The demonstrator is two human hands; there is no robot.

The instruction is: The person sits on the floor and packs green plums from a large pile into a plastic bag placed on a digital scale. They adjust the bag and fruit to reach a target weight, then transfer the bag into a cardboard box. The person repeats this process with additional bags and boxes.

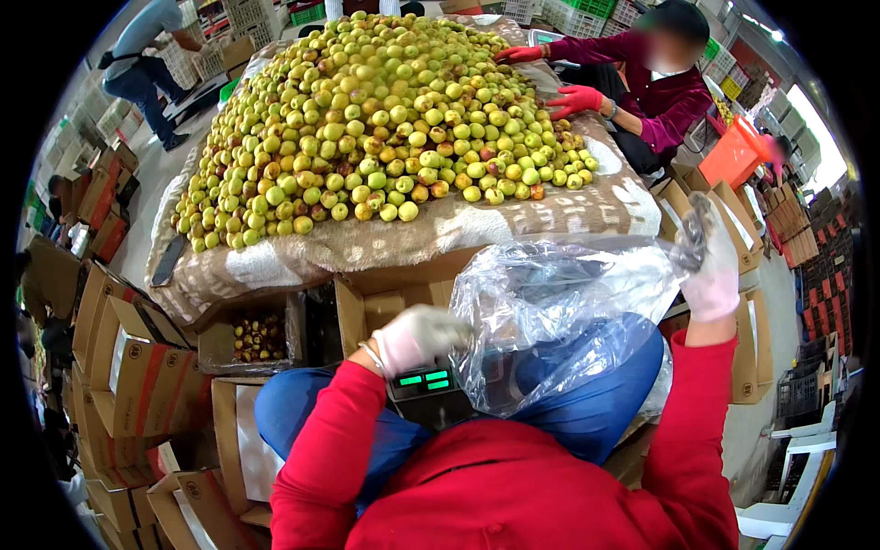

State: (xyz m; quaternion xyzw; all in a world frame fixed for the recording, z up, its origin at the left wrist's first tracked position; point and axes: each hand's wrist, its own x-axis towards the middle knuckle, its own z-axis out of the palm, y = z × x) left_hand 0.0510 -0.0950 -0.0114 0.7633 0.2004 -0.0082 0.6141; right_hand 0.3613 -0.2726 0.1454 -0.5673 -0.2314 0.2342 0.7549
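Observation:
A clear plastic bag (550, 295) stretches across my lap between both gloved hands. My right hand (711, 268), raised at the right, grips one end of the bag; its glove is dark with dirt at the fingertips. Motion blurs my left hand (426, 337), whose curled fingers appear to pinch the bag's left edge. Below that hand, a digital scale (423, 381) shows lit green displays. An open cardboard box (350, 309) stands behind the hands, partly covered by the bag. Beyond it, a large heap of green and brown jujubes (385, 130) covers a blanket-draped table (474, 223).
A phone (168, 261) lies on the blanket's left corner. Under the table edge, a lined box (251, 340) contains darker jujubes. Open cartons (148, 371) crowd my left, with more cartons (749, 344) at right. A person in red gloves (577, 102) touches the heap.

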